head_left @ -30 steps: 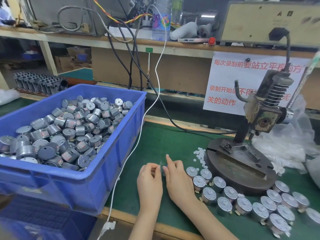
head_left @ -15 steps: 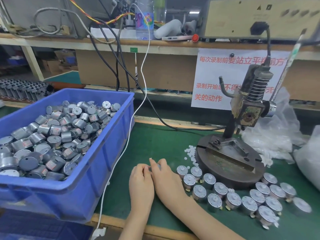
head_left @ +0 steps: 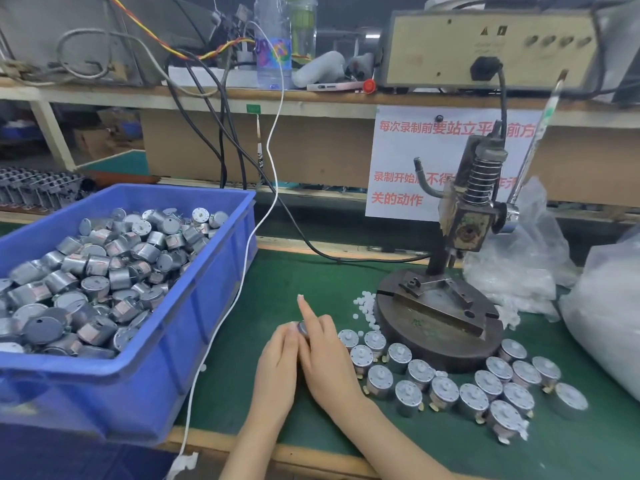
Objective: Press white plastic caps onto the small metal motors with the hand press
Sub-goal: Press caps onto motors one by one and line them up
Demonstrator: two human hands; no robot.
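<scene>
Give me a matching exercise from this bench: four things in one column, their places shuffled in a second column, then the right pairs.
Things
1. blue bin
2. loose white caps
3. water bottle
4. held motor

Places
A. on the wooden shelf at the back
B. between the left hand and the right hand
C. on the green mat at the foot of the hand press
D. at the left of the bench, full of piled motors

Pairs: 1-D, 2-C, 3-A, 4-B.
</scene>
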